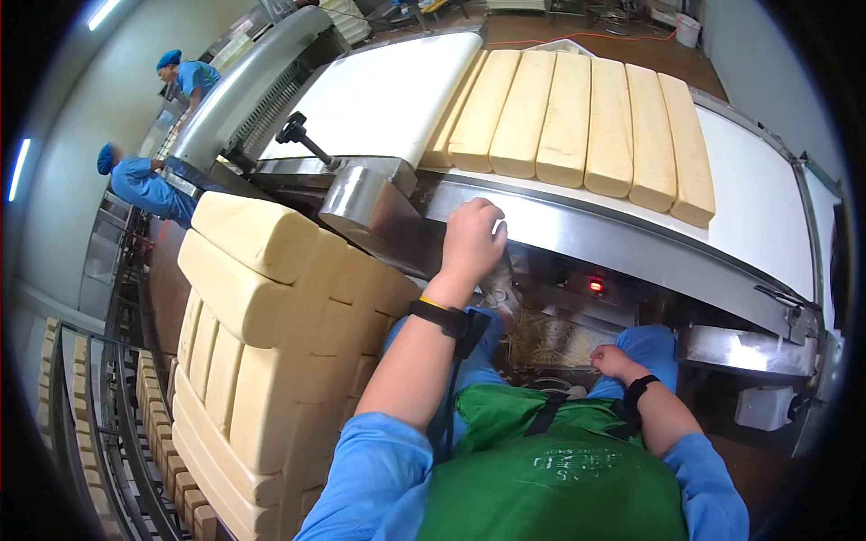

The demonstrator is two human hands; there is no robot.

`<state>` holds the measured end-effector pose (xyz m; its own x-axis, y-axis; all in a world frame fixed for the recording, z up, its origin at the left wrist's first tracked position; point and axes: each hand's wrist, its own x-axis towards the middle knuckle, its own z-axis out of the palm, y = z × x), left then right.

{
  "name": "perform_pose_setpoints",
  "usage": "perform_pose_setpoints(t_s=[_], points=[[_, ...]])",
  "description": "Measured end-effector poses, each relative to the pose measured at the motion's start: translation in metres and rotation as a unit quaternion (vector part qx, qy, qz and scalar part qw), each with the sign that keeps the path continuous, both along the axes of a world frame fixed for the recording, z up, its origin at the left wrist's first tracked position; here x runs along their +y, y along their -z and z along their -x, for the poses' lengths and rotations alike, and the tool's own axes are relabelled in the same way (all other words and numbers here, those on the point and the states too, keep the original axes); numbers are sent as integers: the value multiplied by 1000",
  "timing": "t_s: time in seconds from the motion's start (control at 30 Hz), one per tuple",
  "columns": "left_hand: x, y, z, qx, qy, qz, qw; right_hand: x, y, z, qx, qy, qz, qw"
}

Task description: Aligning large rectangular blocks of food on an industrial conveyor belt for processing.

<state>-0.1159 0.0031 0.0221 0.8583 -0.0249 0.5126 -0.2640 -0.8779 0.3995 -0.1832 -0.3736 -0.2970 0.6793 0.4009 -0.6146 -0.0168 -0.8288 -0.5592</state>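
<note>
My left hand, fingers curled, is over the steel front rail of a conveyor; I cannot tell whether it touches the rail, and nothing shows in it. Low by my right thigh is my right hand, loosely closed with no object visible in it. Beyond the rail, a row of long pale-yellow blocks lies side by side on the white belt. To my left stands a tall stack of similar pale-yellow blocks, piled in crossing layers.
A steel roller housing and a black-knobbed lever are at the conveyor's left. Below the rail glows a red light above scattered shavings. Racks of blocks stand far left. Two people in blue work beyond.
</note>
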Motion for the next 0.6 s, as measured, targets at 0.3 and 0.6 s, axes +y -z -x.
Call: perform_pose_setpoints(t_s=[0.3,0.6], points=[[-2,-1,0,-14,17,16,1000,-3,6,-1,3,12,-22,1000],[-1,-1,-1,-5,21,3,1000,2,-13,-22,101,290,-283,909]])
